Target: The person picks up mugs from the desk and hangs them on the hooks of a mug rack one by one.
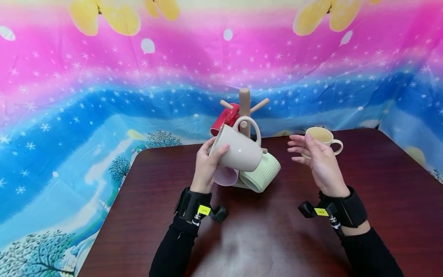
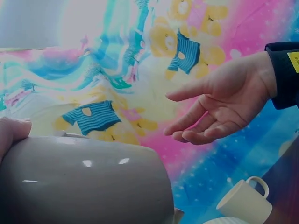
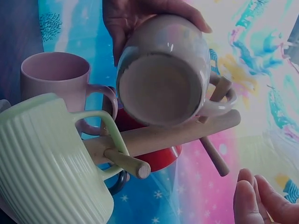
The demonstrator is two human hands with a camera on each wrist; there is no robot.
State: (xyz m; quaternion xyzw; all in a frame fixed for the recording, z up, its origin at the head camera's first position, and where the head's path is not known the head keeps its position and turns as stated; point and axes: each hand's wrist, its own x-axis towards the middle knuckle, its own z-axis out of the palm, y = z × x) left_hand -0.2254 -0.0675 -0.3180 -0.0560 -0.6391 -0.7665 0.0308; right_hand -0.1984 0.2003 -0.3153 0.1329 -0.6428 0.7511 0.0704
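My left hand grips a light grey mug near its rim, thumb along its side. The mug is tilted, its handle pointing up, and overlaps the wooden mug tree in the head view. Its round base faces the right wrist view. A red mug, a pink mug and a ribbed pale green mug hang on the tree's pegs. To the right, my right hand is raised with loosely extended fingers, holding nothing. It partly covers a cream mug on the table.
The dark reddish-brown table runs under everything. A colourful printed cloth hangs behind and along the sides. Upper pegs of the tree stick out bare near its top.
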